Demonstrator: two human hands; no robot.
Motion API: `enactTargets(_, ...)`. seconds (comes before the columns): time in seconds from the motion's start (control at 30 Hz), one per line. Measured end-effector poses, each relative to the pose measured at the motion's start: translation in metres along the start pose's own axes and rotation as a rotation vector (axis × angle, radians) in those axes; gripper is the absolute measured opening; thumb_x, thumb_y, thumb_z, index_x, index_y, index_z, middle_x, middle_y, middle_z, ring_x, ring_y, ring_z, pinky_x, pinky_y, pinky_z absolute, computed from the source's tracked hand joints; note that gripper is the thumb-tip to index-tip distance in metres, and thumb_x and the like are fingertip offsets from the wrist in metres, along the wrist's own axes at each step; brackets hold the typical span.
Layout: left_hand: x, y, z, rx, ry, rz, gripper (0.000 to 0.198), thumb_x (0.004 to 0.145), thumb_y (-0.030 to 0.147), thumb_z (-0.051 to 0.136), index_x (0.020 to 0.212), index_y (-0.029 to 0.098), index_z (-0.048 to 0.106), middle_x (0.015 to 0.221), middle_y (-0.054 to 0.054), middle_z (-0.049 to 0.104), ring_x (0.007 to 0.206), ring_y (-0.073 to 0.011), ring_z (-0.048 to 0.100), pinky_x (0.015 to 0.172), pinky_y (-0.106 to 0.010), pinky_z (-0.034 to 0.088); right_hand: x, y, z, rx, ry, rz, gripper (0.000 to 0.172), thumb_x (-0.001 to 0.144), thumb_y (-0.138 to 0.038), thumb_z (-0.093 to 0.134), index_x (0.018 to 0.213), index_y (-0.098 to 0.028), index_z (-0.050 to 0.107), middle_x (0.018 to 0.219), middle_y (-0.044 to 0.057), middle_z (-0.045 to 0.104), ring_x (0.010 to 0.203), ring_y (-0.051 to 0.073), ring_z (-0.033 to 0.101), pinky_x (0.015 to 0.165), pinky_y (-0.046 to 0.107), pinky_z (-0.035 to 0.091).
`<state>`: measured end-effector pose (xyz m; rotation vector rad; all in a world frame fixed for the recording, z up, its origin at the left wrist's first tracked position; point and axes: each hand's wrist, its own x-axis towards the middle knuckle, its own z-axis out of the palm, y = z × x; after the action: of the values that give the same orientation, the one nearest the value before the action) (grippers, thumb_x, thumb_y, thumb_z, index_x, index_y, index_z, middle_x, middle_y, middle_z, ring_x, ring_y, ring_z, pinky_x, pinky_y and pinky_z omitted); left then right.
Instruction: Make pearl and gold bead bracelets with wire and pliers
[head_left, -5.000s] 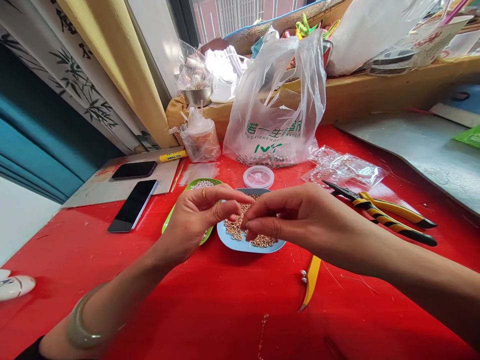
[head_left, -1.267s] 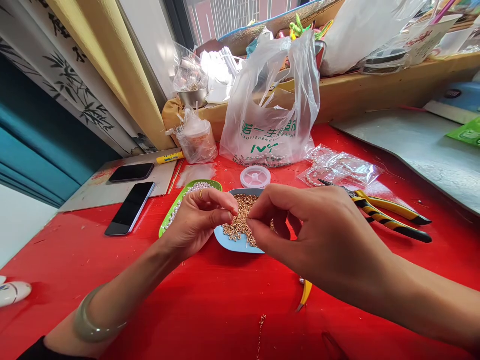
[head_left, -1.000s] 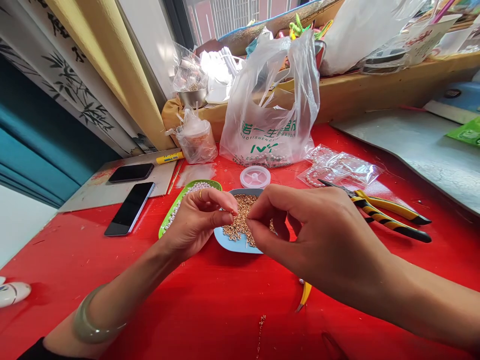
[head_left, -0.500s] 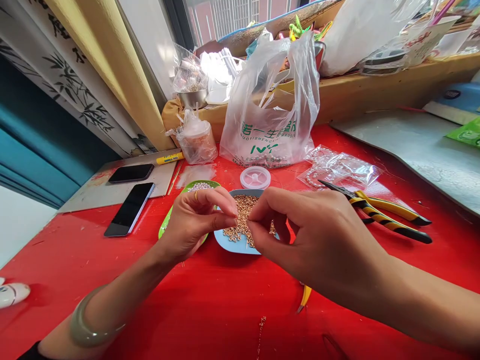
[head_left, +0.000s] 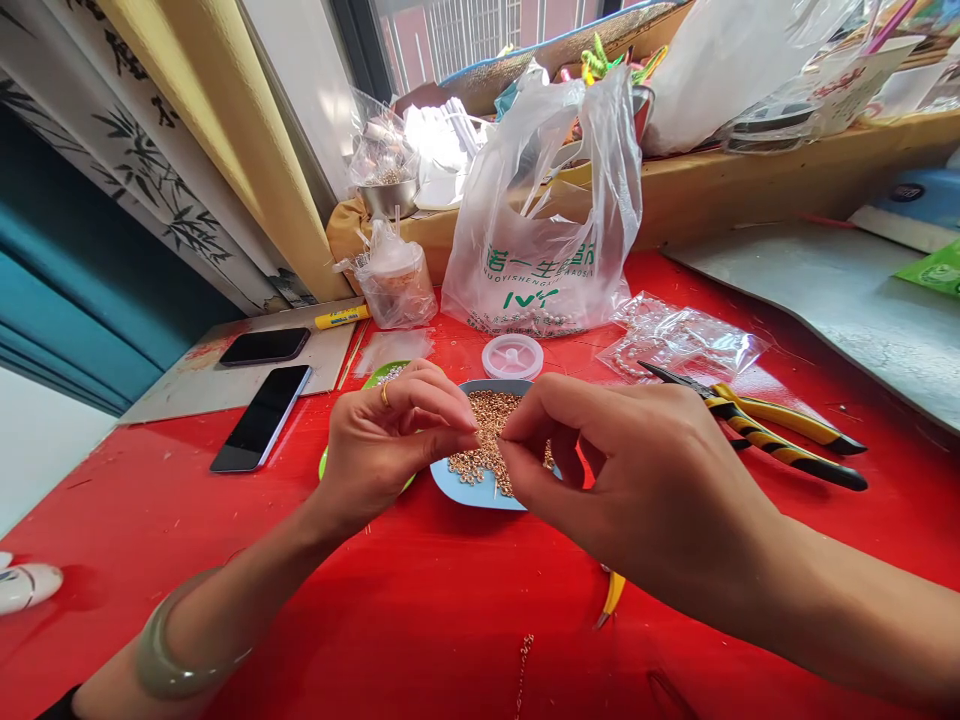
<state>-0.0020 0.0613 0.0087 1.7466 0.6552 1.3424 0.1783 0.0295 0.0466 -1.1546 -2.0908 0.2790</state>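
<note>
Both my hands hover over a blue dish (head_left: 466,492) heaped with small gold beads (head_left: 487,420) on the red table (head_left: 420,610). My left hand (head_left: 390,445), with a ring and a pale bangle on the wrist, pinches thumb against forefinger. My right hand (head_left: 637,480) pinches too, its fingertips almost meeting the left ones above the beads. What each pinch holds is too small to make out. A green dish (head_left: 375,377) of pale beads lies mostly hidden under my left hand.
Yellow-handled pliers (head_left: 772,435) lie at right, a yellow tool (head_left: 611,595) pokes out under my right wrist, a thin chain (head_left: 523,670) lies near the front edge. A thread spool (head_left: 512,356), bead packets (head_left: 686,340), a plastic bag (head_left: 544,220) and two phones (head_left: 261,405) stand behind.
The pinched fingertips have stayed together over the blue dish. My left hand has slid a little forward and now covers more of the green dish.
</note>
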Motion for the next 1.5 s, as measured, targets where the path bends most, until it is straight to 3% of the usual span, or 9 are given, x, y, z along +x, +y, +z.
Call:
enactTargets(1.0, -0.0007, -0.0023, 0.0005, -0.054, 0.012, -0.025, 0.020, 0.068, 0.007, 0.074, 0.075, 0.026, 0.073, 0.070, 0.000, 0.064, 0.072, -0.0145, 0.058, 0.061, -0.026, 0.050, 0.0004, 0.0008, -0.0009, 0.009, -0.030, 0.043, 0.009, 0.070, -0.014, 0.058, 0.063, -0.019, 0.059, 0.049, -0.005, 0.058, 0.042, 0.010, 0.048, 0.044, 0.023, 0.032)
enactTargets(1.3, -0.0018, -0.0031, 0.0027, -0.027, 0.031, -0.044, 0.012, 0.068, 0.016, 0.076, 0.072, 0.027, 0.073, 0.070, -0.001, 0.065, 0.070, -0.0158, 0.058, 0.059, -0.029, 0.049, -0.0005, 0.0014, 0.0017, 0.027, -0.036, 0.026, 0.009, 0.071, -0.013, 0.059, 0.063, -0.018, 0.059, 0.050, -0.004, 0.058, 0.044, 0.009, 0.049, 0.045, 0.022, 0.034)
enactTargets(1.5, -0.0022, -0.0001, 0.0035, -0.032, 0.018, -0.056, 0.018, 0.068, 0.013, 0.076, 0.078, 0.027, 0.073, 0.072, 0.001, 0.064, 0.070, -0.0144, 0.059, 0.059, -0.026, 0.050, 0.0040, 0.0074, 0.0047, 0.118, -0.120, 0.019, 0.011, 0.075, -0.008, 0.059, 0.072, -0.016, 0.065, 0.056, -0.004, 0.063, 0.048, 0.009, 0.053, 0.047, 0.021, 0.036)
